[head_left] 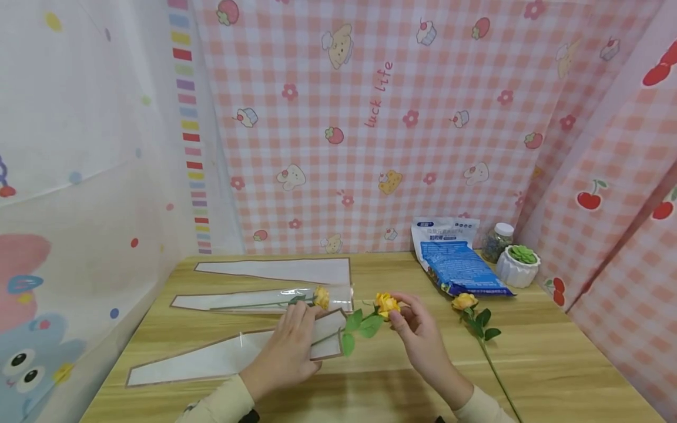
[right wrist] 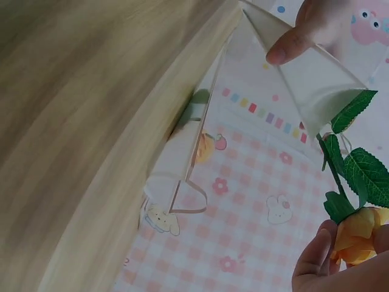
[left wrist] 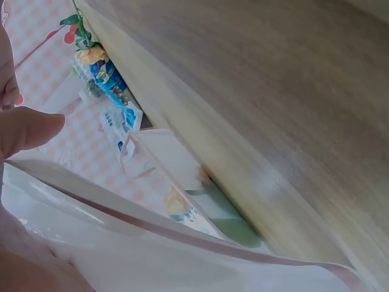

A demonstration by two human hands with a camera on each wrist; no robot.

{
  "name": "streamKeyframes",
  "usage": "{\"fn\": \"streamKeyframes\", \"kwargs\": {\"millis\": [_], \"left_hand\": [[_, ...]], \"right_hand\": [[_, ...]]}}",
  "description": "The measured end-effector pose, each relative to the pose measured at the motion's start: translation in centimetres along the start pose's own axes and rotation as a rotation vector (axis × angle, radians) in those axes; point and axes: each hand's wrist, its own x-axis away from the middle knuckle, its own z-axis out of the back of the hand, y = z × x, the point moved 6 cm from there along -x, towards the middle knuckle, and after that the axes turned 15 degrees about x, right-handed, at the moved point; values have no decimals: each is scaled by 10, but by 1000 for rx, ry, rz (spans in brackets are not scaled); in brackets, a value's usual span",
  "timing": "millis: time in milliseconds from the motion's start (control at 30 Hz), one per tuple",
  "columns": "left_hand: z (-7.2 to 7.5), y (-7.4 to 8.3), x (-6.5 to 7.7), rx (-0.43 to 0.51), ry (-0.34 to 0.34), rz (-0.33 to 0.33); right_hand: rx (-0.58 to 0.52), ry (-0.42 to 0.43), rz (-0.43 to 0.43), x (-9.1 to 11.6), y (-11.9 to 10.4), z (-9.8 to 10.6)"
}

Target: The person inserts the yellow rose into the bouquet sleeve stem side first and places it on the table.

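Note:
My left hand (head_left: pixel 293 341) grips a clear-and-white flower sleeve (head_left: pixel 185 364) with a brown border near its wide end. In the right wrist view, the left thumb (right wrist: pixel 285 47) presses on the sleeve's face. A yellow rose (head_left: pixel 387 304) has its stem running into the sleeve's mouth, while its green leaves (head_left: pixel 365 324) stay outside. The fingers and thumb of my right hand (head_left: pixel 425 338) hold the bloom. Behind the left hand lies a second sleeve (head_left: pixel 195 301) containing another yellow rose (head_left: pixel 321 297).
A third sleeve (head_left: pixel 301 269) lies flat at the back of the wooden table (head_left: pixel 560 364). On the right is a loose yellow rose (head_left: pixel 465 302). Behind it stand a blue-and-white bag (head_left: pixel 455 264), a lidded jar (head_left: pixel 497 242) and a potted succulent (head_left: pixel 518 267).

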Motion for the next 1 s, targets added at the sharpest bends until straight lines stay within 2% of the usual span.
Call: {"fn": "streamKeyframes", "kwargs": {"millis": [100,200,333,400,500,600,667,733,867,1000], "left_hand": [[-1,0,0,-4,-4,-3],[-2,0,-1,-6,-9,4],[-3,-1,-2,-4,-23,25],[-2,-2,-2,-3,-26,34],[-1,-2,-2,-2,-24,33],[-1,-2,-1,-9,-23,19],[-1,-2,-1,-14,-26,10],[-1,-2,0,-19,-26,1],[-1,-1,0,-18,-21,-9],[-1,-2,1,-19,-18,-16]], "right_hand": [[-20,-15,30,-1,-1,-3],[-39,-37,101,-1,-2,-5],[14,-22,175,-1,-4,-2],[55,-1,156,-1,-3,-1],[91,16,66,-2,-1,0],[68,-3,-17,-3,2,-3],[33,-32,-21,-3,2,-5],[-8,-66,17,-2,1,-8],[-59,-129,146,-1,-4,-14],[-45,-121,208,1,-6,-18]]}}
